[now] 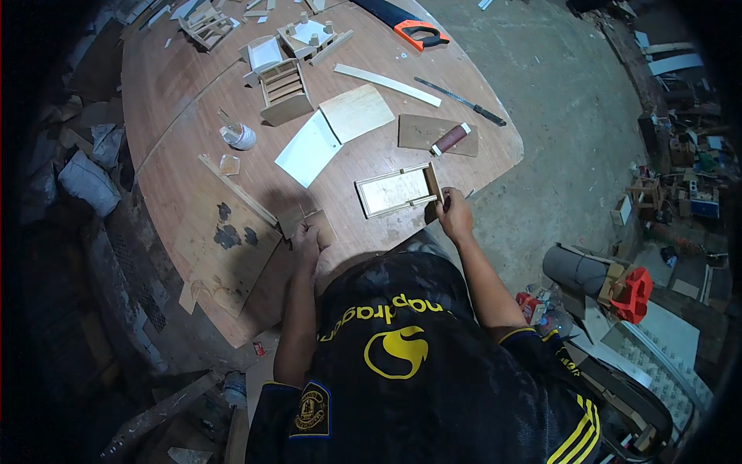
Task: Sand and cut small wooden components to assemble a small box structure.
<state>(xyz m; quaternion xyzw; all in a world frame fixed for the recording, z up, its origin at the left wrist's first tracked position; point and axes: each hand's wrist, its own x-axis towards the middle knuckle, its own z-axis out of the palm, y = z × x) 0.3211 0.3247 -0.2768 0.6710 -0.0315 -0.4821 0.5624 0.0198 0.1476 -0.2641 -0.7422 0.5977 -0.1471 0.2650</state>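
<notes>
My right hand (456, 215) has its fingers closed on the right end of a small shallow rectangular wooden box (393, 192) with a pale panel inside and a slot at that end. My left hand (308, 241) is lower left of the box, fingers pinched around what looks like a thin small stick, over a small brown board (292, 218). Beside it lie a long wooden strip (232, 184) and a stained plywood sheet (209, 263). Above the box are a white panel (301, 155), a pale square board (355, 112) and a maroon cylinder (450, 138) on a brown board (413, 131).
The rounded wooden table (170, 93) holds small wooden furniture pieces (282, 89), a cup with sticks (239, 135), a long strip (386, 83), a thin blade tool (460, 100) and a saw (402, 27). Scraps, a grey roll (572, 271) and a red object (630, 294) are on the right.
</notes>
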